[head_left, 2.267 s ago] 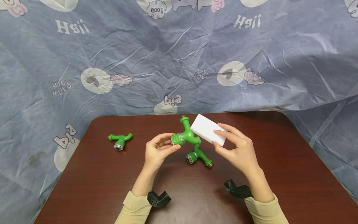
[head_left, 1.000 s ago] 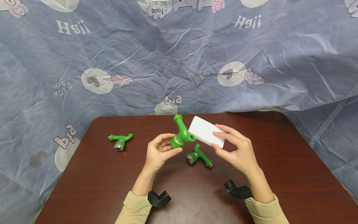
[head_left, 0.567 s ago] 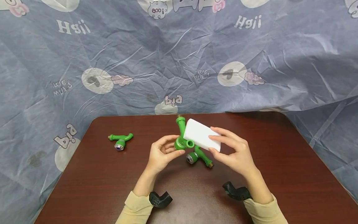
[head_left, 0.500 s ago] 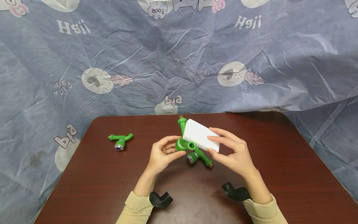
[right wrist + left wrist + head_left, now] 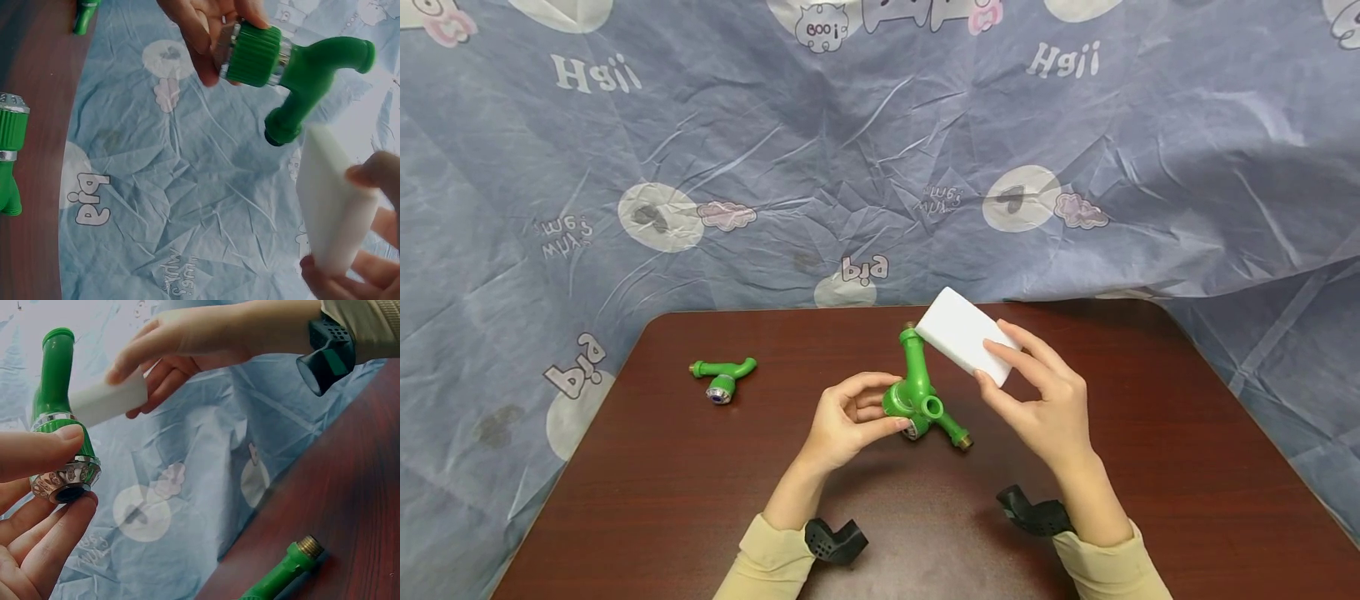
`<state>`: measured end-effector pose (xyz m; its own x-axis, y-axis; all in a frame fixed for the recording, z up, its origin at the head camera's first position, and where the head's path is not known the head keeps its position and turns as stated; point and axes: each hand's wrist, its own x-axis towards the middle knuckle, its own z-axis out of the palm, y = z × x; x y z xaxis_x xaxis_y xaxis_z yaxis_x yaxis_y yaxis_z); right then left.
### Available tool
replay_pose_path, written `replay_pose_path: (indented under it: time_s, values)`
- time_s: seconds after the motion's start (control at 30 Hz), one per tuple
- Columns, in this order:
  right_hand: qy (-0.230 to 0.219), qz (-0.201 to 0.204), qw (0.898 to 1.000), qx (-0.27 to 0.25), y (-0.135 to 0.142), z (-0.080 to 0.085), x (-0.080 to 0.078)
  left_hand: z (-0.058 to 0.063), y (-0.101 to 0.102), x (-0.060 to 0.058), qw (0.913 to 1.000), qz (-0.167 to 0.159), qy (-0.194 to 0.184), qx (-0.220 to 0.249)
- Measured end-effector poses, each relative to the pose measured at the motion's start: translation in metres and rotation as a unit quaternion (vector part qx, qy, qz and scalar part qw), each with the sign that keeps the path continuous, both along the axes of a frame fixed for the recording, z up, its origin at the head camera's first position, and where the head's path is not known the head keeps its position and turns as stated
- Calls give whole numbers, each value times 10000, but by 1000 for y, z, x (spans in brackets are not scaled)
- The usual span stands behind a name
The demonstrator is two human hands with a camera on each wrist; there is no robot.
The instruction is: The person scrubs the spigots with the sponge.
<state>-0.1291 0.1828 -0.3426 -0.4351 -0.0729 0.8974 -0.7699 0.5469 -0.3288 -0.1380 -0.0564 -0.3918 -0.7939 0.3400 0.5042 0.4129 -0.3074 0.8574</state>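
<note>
My left hand (image 5: 857, 421) grips a green faucet (image 5: 916, 371) by its ribbed knob, holding it above the table with the spout mouth facing me. In the left wrist view, thumb and fingers close round the knob near its chrome collar (image 5: 65, 478). My right hand (image 5: 1041, 392) pinches a white rectangular sponge (image 5: 966, 333) between thumb and fingertips. One corner of the sponge comes right beside the faucet's threaded end in the head view. A second green faucet (image 5: 953, 432) lies on the table behind, partly hidden by the held one.
A third green faucet (image 5: 722, 379) lies at the left of the dark red-brown table (image 5: 700, 500). Behind the table hangs a wrinkled blue-grey printed cloth (image 5: 820, 150). Black wrist devices (image 5: 835, 542) sit at both cuffs.
The left hand has shifted right and down with the faucet, turning its mouth toward me. The sponge first moved left and down across the faucet, then back up and right to its threaded end.
</note>
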Motion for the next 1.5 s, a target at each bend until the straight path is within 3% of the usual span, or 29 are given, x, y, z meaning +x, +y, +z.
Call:
replay_pose_path:
  time_s: [0.2,0.3,0.47,0.67,0.77,0.9,1.1,1.23,1.33,1.5]
  values:
    - [361,647,9963,440,-5,5,3,0,-1,0,9997,79,67,-201]
    - [488,375,9965,569,-7,7,3,1,-1,1,9990,109,183,-393]
    - [392,-188,9988,213,-5,7,3,1,0,2,9986,118,277,-436]
    - [399,324,9980,380,-2,6,3,2,-2,1,9991,82,291,-295]
    - [340,190,9979,527,0,4,1,3,-4,1,9987,147,390,-300]
    - [181,-32,9989,425,2,0,-1,4,-6,0,9978,356,469,-307]
    - [45,513,9963,682,3,1,0,5,-8,-1,9957,814,400,-202]
    - [-2,644,9946,811,5,2,1,6,-9,-3,9929,1110,397,-148]
    - [-3,599,9952,778,6,3,1,6,-9,-3,9916,1221,419,-95]
    - [-17,172,9943,1054,6,0,0,6,-10,-4,9909,1230,552,1]
